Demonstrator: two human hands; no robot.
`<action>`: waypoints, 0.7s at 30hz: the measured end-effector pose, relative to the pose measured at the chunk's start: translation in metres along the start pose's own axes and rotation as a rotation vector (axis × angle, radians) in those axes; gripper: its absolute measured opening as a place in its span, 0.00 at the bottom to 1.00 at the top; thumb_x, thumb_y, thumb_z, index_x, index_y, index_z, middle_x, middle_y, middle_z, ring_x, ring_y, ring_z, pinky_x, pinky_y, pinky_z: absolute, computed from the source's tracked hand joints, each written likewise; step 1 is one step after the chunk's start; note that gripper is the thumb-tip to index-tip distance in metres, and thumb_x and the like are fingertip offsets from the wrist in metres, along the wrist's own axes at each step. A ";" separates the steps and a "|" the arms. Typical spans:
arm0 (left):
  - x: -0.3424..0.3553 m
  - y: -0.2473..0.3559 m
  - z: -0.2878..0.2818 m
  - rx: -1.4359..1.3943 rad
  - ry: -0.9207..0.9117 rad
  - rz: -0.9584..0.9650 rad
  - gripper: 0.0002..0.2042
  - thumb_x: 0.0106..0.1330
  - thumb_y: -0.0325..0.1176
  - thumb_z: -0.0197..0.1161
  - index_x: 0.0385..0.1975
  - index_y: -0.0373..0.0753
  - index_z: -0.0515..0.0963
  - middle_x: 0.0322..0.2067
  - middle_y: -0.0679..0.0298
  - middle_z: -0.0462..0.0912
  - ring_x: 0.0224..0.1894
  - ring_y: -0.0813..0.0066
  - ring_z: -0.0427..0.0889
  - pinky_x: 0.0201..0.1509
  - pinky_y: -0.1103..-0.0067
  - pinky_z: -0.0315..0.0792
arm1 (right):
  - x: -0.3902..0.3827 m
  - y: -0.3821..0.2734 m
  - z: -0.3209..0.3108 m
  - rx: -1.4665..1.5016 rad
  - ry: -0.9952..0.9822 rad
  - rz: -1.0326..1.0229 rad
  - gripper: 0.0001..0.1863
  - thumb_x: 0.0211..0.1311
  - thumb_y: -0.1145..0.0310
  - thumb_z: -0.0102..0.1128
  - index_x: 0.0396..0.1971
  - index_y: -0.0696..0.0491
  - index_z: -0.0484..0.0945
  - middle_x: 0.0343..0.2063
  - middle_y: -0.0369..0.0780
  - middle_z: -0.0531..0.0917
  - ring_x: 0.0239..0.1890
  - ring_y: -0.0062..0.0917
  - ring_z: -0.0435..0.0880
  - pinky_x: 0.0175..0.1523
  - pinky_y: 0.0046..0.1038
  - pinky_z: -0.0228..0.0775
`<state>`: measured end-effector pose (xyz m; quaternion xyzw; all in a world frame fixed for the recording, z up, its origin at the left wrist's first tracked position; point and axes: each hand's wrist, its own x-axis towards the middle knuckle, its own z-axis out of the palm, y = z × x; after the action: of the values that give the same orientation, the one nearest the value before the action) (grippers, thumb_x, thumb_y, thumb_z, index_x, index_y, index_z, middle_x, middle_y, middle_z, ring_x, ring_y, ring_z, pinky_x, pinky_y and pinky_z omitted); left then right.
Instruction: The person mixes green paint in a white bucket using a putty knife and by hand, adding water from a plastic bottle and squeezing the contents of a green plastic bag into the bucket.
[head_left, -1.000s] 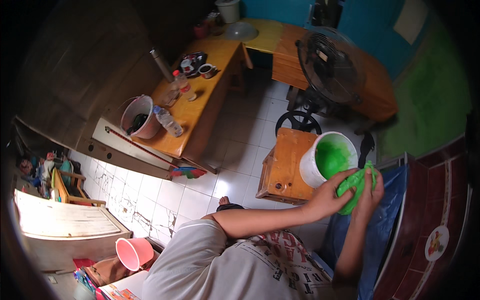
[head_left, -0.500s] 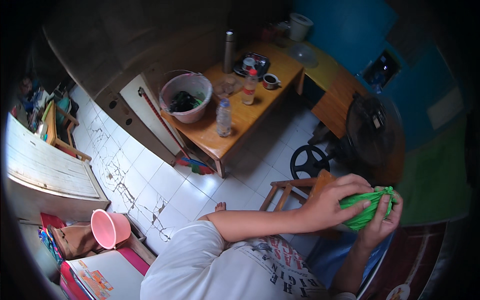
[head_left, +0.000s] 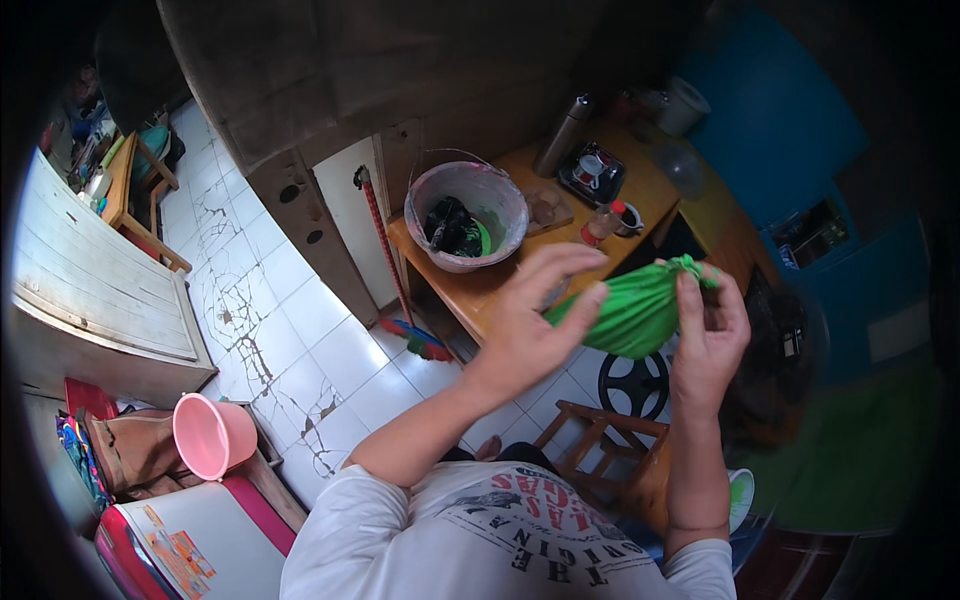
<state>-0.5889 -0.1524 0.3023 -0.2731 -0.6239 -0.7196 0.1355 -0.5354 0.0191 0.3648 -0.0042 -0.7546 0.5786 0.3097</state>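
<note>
A green plastic bag [head_left: 635, 315], gathered and knotted at its upper right end, is in front of me at chest height. My right hand [head_left: 705, 330] pinches it by the knot between thumb and fingers. What the bag holds inside is hidden. At the bag's left end is my left hand [head_left: 540, 325], its fingers spread apart and the thumb overlapping the bag; whether it touches is unclear. Beyond the hands, a pail [head_left: 468, 215] with black and green plastic in it stands on a wooden table [head_left: 440, 270].
A red-capped bottle [head_left: 603, 225], a steel flask [head_left: 563, 135] and a black tray [head_left: 592, 175] share the table. A red-handled broom [head_left: 385, 230] leans beside it. A wooden stool [head_left: 590, 440] is below my hands, and a pink bucket [head_left: 215, 435] is at left.
Both hands and the bag have moved left and up, toward the table. My left hand has loosened from around the bag. The view has turned right.
</note>
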 end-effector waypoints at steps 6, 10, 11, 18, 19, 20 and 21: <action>-0.015 -0.073 -0.108 0.314 0.338 -0.317 0.10 0.72 0.32 0.65 0.47 0.33 0.83 0.46 0.58 0.85 0.49 0.70 0.84 0.57 0.76 0.75 | 0.076 0.040 0.064 0.048 -0.264 -0.024 0.07 0.71 0.75 0.65 0.44 0.61 0.81 0.41 0.36 0.86 0.43 0.15 0.83 0.52 0.20 0.75; -0.035 -0.103 -0.142 0.433 0.397 -0.522 0.11 0.73 0.33 0.65 0.47 0.33 0.82 0.43 0.59 0.85 0.43 0.74 0.85 0.50 0.79 0.77 | 0.121 0.079 0.100 0.123 -0.450 0.104 0.08 0.71 0.72 0.66 0.44 0.60 0.82 0.39 0.35 0.87 0.42 0.14 0.83 0.49 0.19 0.76; -0.037 -0.107 -0.143 0.466 0.402 -0.564 0.11 0.73 0.34 0.65 0.47 0.33 0.82 0.42 0.59 0.85 0.42 0.74 0.86 0.50 0.79 0.78 | 0.131 0.095 0.108 0.150 -0.495 0.107 0.08 0.71 0.72 0.66 0.44 0.60 0.82 0.38 0.35 0.87 0.42 0.13 0.83 0.48 0.19 0.76; -0.029 -0.146 -0.133 0.591 0.368 -0.560 0.11 0.70 0.32 0.69 0.47 0.33 0.82 0.39 0.57 0.85 0.40 0.72 0.86 0.43 0.77 0.79 | 0.174 0.175 0.155 0.163 -0.815 0.150 0.10 0.70 0.69 0.67 0.44 0.60 0.83 0.39 0.37 0.87 0.45 0.17 0.83 0.52 0.23 0.75; -0.025 -0.149 -0.132 0.633 0.339 -0.539 0.11 0.69 0.32 0.69 0.46 0.33 0.82 0.38 0.57 0.85 0.40 0.72 0.86 0.42 0.77 0.78 | 0.176 0.185 0.160 0.169 -0.849 0.143 0.11 0.70 0.68 0.67 0.44 0.60 0.83 0.39 0.37 0.87 0.45 0.17 0.83 0.53 0.23 0.74; -0.021 -0.153 -0.128 0.664 0.337 -0.543 0.11 0.67 0.31 0.70 0.45 0.34 0.83 0.36 0.58 0.84 0.39 0.71 0.85 0.40 0.76 0.78 | 0.179 0.196 0.164 0.165 -0.888 0.134 0.11 0.70 0.67 0.67 0.44 0.60 0.83 0.39 0.37 0.87 0.45 0.17 0.83 0.53 0.24 0.74; -0.017 -0.157 -0.127 0.687 0.316 -0.551 0.11 0.66 0.32 0.71 0.44 0.34 0.82 0.36 0.58 0.83 0.38 0.70 0.84 0.40 0.76 0.78 | 0.181 0.206 0.168 0.162 -0.924 0.125 0.12 0.70 0.67 0.67 0.44 0.60 0.83 0.39 0.37 0.87 0.46 0.17 0.82 0.54 0.24 0.74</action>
<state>-0.6873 -0.2492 0.1541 0.0763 -0.8470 -0.5134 0.1150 -0.8336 0.0068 0.2444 0.2322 -0.7641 0.5944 -0.0947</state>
